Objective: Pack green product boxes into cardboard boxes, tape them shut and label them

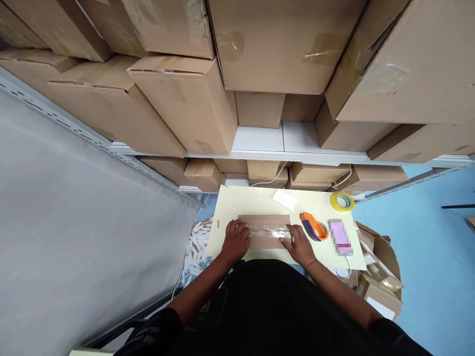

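Note:
A flat brown cardboard box point(267, 243) lies on the cream tabletop point(230, 207) in front of my body. Shiny clear packing tape point(269, 231) runs along the middle of its upper face. My left hand point(236, 240) grips the left end, its fingers curled over the edge. At the opposite end my right hand point(299, 243) holds the box, thumb on the near side and fingers on the tape end. Just right of that hand lies an orange and blue tape dispenser point(314, 227).
A yellow tape roll point(342, 201), a white card point(284, 199) and a blurred pink item point(340, 236) lie on the table. Shelves point(260, 139) full of cartons rise behind it. An open carton point(386, 252) with boxes stands right; white scraps point(198, 244) lie left.

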`<state>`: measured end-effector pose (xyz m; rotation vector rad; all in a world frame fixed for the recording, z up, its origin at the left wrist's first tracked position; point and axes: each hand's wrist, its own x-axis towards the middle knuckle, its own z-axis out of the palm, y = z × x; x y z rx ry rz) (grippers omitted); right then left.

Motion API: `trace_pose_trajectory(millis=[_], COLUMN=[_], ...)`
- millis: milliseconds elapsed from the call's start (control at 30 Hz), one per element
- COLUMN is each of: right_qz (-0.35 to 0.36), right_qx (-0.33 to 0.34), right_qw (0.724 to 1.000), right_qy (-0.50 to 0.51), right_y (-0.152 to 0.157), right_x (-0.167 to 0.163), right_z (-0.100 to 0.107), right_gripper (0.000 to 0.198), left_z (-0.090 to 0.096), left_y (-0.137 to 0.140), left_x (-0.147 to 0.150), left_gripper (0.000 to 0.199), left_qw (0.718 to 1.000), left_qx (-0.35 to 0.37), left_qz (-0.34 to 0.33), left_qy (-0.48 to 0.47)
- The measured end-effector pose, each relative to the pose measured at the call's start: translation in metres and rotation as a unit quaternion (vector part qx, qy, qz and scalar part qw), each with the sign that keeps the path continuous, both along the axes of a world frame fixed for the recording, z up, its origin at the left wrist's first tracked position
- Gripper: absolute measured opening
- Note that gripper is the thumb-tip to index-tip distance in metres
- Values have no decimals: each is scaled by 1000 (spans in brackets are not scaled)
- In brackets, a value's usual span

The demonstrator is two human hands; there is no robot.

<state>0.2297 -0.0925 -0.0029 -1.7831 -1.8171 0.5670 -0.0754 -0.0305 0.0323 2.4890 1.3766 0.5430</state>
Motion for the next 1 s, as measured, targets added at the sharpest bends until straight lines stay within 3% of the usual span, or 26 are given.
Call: trace_pose_trajectory(millis=[133, 200, 333, 467, 533, 633, 733, 800, 900, 1000], right_qz=[-117, -181, -169, -204, -230, -276, -300, -267, -169, -71], right_qx=[-14, -88, -268, -269, -264, -239, -161, -124, -132, -171], right_qw=[989, 966, 916, 908, 920, 930, 898, 876, 876, 890], right_qy=[-90, -165, -245, -248, -175, 50, 280, 381, 432, 416], right_y=[-6, -7, 0, 9, 10, 6, -1, -1, 7, 22], right_x=[48, 72, 87, 78, 78, 84, 81, 70, 42, 10], right_z=[-13, -24, -45, -50, -46, -29, 4, 32, 71, 92], right_gripper=[49, 48, 44, 37, 37, 38, 43, 49, 50, 49], left_z=[-6, -10, -15, -14, -12, -8, -4, 0, 8, 20], left_y=[3, 2, 1, 2, 2, 2, 4, 8, 16, 24], left_x=[4, 3, 1, 1, 2, 6, 11, 13, 14, 13], left_gripper=[33, 37, 39, 38, 38, 37, 34, 33, 32, 22], left_qw=[999, 998, 998, 998, 998, 996, 989, 988, 987, 974], left_qx=[-4, 0, 0, 5, 7, -3, -43, -75, -116, -171], left_qz=[-52, -62, -63, -68, -68, -87, -135, -136, -105, -82], left_qy=[12, 16, 7, 2, 12, 30, 34, 17, -46, -127])
